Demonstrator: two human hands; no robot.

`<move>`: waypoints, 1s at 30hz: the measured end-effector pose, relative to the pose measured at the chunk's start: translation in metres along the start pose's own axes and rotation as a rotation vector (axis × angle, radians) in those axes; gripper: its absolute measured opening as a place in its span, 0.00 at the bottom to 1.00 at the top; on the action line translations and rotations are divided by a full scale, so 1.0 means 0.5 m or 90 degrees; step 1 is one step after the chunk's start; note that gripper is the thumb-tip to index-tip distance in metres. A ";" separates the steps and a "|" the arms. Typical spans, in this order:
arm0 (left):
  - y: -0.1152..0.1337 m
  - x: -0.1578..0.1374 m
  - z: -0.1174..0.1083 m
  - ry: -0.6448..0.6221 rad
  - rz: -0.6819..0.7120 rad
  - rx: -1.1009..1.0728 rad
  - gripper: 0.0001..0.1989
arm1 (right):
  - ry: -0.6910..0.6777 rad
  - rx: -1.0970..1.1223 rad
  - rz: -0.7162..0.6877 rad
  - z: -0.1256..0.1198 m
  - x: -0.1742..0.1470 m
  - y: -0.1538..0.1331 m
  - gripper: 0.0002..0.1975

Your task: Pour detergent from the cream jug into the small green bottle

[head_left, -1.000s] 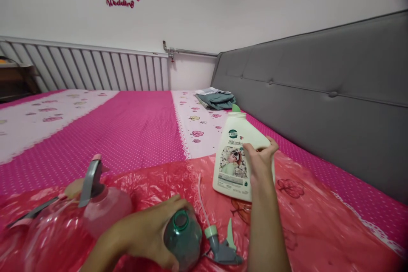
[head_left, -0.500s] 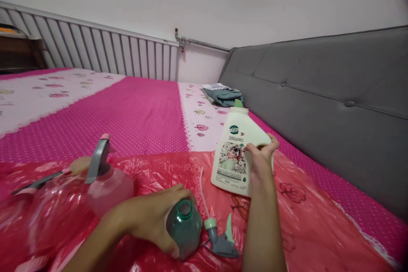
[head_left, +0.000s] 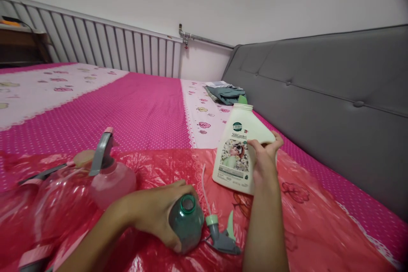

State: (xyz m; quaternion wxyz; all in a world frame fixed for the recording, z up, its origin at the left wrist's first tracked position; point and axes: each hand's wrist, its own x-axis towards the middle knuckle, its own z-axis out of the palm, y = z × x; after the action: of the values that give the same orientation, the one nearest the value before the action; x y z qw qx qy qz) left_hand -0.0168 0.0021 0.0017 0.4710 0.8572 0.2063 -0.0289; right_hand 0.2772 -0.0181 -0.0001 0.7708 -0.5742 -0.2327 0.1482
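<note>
My left hand (head_left: 162, 212) wraps around an uncapped green see-through spray bottle (head_left: 188, 223), its round mouth facing up toward me. Gripped at its handle by my right hand (head_left: 266, 155) is a cream detergent jug (head_left: 234, 148), standing slightly tilted with a green spout at its open neck. Between my two arms a grey and light-green spray trigger head (head_left: 223, 238) lies on the red plastic sheet (head_left: 159, 165), its thin tube pointing away from me. The lower side of the green bottle is partly hidden by my fingers.
Several pink spray bottles (head_left: 111, 182) with grey triggers lie and stand at the left. Folded clothes (head_left: 226, 93) rest farther back on the pink bedspread (head_left: 143, 102). A grey padded headboard (head_left: 325, 76) runs along the right, a radiator (head_left: 111, 44) along the back wall.
The whole view has shifted slightly, so everything sits a little farther right. Both hands keep their hold on the bottle and the jug.
</note>
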 end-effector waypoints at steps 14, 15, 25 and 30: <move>0.004 0.000 -0.001 0.000 -0.017 0.003 0.32 | -0.017 -0.025 0.020 0.003 0.002 -0.007 0.41; 0.003 0.001 0.000 -0.004 -0.020 0.007 0.32 | -0.015 -0.025 0.019 0.002 0.003 -0.006 0.40; -0.025 0.008 0.007 0.005 0.014 0.025 0.33 | -0.016 0.026 0.043 0.003 0.009 -0.004 0.41; -0.021 0.007 0.006 0.001 0.033 0.006 0.33 | -0.016 0.032 0.044 0.003 0.005 -0.011 0.41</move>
State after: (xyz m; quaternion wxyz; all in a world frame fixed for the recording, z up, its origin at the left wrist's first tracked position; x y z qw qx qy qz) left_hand -0.0173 0.0058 -0.0090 0.4670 0.8647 0.1841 -0.0170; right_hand 0.2785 -0.0173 0.0060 0.7764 -0.5607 -0.2182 0.1876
